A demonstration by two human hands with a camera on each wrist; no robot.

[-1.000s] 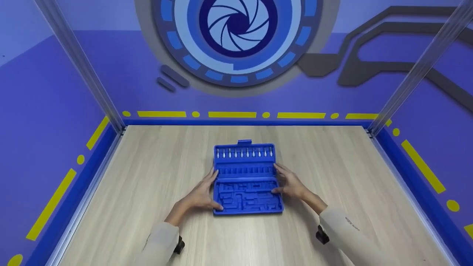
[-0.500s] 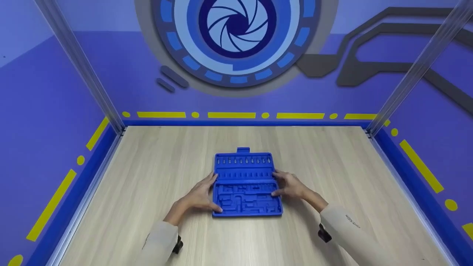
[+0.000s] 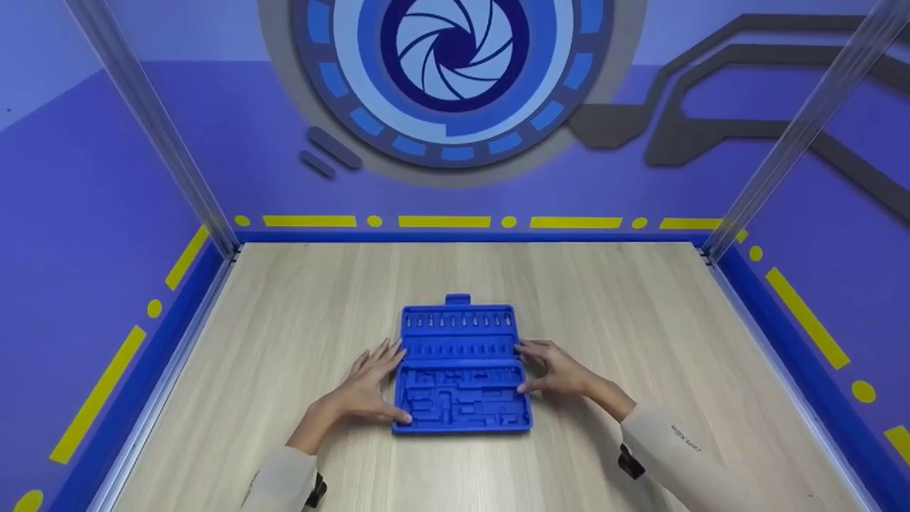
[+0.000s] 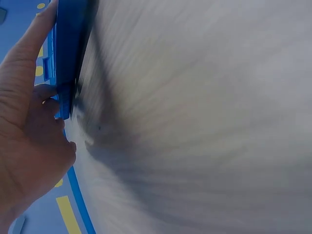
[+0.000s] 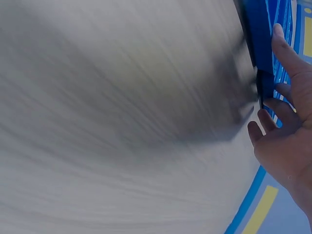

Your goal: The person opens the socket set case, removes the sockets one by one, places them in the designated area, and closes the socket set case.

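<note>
A blue plastic bit case point(image 3: 458, 365) lies open on the table, its lid half on the far side. Several small silver bits point(image 3: 453, 321) stand in a row in the lid, and the near half shows moulded hollows. At the left edge, my left hand point(image 3: 361, 392) holds the case, thumb on the near rim and fingers spread along the side. My right hand point(image 3: 559, 372) grips the opposite edge, thumb over the rim and fingers at the hinge area. Both wrist views show thumb and fingers touching the case side; part of the case lies outside them.
The wooden table point(image 3: 611, 299) extends around the case. Blue printed walls point(image 3: 455, 192) rise at the back and both sides, with metal posts point(image 3: 167, 135) in the corners.
The case has come nearer and shifted left, both hands with it. Its lid half has sunk flatter toward the table. The left fingers are spread wider.
</note>
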